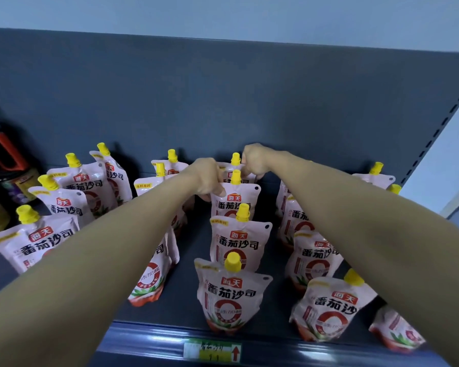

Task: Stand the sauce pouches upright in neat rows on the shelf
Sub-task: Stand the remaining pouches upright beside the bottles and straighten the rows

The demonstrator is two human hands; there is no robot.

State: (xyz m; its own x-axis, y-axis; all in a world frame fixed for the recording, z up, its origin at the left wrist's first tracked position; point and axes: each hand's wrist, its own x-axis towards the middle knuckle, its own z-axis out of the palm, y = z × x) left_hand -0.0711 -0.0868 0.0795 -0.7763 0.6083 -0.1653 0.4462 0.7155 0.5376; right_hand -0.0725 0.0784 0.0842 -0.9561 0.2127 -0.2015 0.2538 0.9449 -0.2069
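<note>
Several pink sauce pouches with yellow caps stand upright in rows on the dark shelf. In the middle row, my left hand grips the top left corner of the third pouch back. My right hand is curled round the top of the rearmost pouch, just behind it. Two more pouches, one and one, stand in front in the same row. Both forearms hide parts of the neighbouring rows.
Dark bottles and jars stand at the far left of the shelf. One pouch lies tipped at the front right edge. A price label sits on the shelf's front rail. The grey back panel rises behind.
</note>
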